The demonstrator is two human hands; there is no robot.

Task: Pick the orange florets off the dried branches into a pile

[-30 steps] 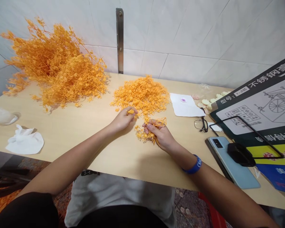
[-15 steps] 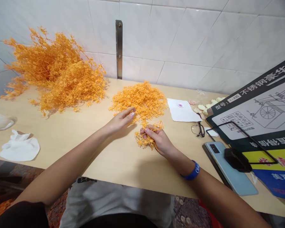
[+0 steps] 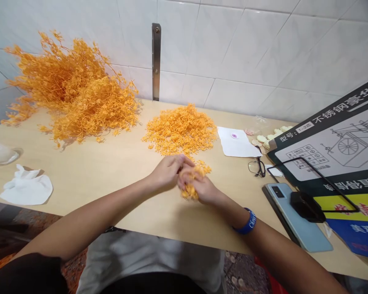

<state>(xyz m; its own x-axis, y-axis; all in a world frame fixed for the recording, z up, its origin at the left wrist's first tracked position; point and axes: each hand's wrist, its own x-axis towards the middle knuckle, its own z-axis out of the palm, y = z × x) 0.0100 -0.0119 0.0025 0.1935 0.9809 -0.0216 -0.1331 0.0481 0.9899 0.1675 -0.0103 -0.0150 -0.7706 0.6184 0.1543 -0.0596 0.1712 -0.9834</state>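
My right hand (image 3: 199,185), slightly blurred, is closed around a small orange dried-flower sprig (image 3: 190,192), whose ends stick out below and above the fingers. Up against it from the left is my left hand (image 3: 171,170), fingers bent toward the sprig; its fingertips are partly hidden, so I cannot make out what they pinch. Just beyond both hands spreads a low heap of loose orange flower bits (image 3: 182,128). A large bushy bundle of the same orange dried flowers (image 3: 76,87) lies at the back left.
On the left are a crumpled white tissue (image 3: 27,188) and a whitish cup-like object (image 3: 0,153). Paper with a purple mark (image 3: 237,143), glasses (image 3: 256,166), a light-blue phone (image 3: 300,216) and a printed carton (image 3: 337,147) occupy the right. A metal bracket (image 3: 156,61) stands against the tiled wall.
My left hand has moved right and nearer to me, from the heap's edge to the sprig, its fingers curling in. My right hand's fingers have shifted around the sprig.
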